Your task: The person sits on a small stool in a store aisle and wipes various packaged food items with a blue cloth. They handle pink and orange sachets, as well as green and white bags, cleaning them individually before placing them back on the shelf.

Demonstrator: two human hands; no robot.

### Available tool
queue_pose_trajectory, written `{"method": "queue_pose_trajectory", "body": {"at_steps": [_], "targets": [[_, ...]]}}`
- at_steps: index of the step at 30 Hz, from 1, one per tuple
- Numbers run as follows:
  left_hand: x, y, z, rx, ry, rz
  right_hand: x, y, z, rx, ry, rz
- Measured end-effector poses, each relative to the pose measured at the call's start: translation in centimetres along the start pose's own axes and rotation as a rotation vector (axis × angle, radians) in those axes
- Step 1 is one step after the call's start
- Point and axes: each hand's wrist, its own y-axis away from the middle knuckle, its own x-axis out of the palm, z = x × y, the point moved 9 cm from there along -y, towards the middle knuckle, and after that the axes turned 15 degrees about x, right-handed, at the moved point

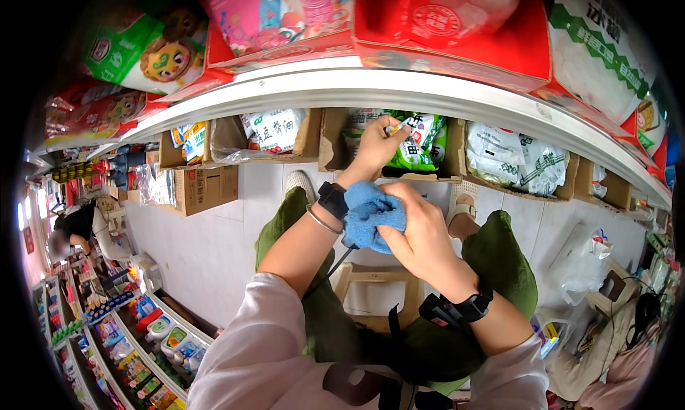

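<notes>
My left hand reaches into a cardboard box on the lower shelf, its fingertips at the top of a green and white plastic packet. Whether the fingers grip the packet is not certain, though they are closed at its upper corner. Closer to my body, my right hand holds a crumpled blue cloth, which lies beside my left wrist. More packets stand in the box around my left hand.
A white shelf edge runs above the boxes. Beside them are a box of white packets and a carton. A stool stands between my legs. Another person is at far left; someone's clothed legs show at lower right.
</notes>
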Motion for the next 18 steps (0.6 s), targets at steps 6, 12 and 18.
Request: {"method": "queue_pose_trajectory", "body": {"at_steps": [6, 12, 18], "targets": [[1.8, 0.7, -2.2, 0.101, -0.111, 0.297, -2.1, 0.1, -1.0, 0.011, 0.005, -0.118], [-1.6, 1.6, -5.8, 0.271, 0.007, 0.118, 0.3, -0.5, -0.2, -0.001, 0.042, -0.037], [-6.9, 4.1, -11.8, 0.325, -0.024, 0.08, 1.6, -1.9, 0.7, 0.047, -0.006, -0.035]]}}
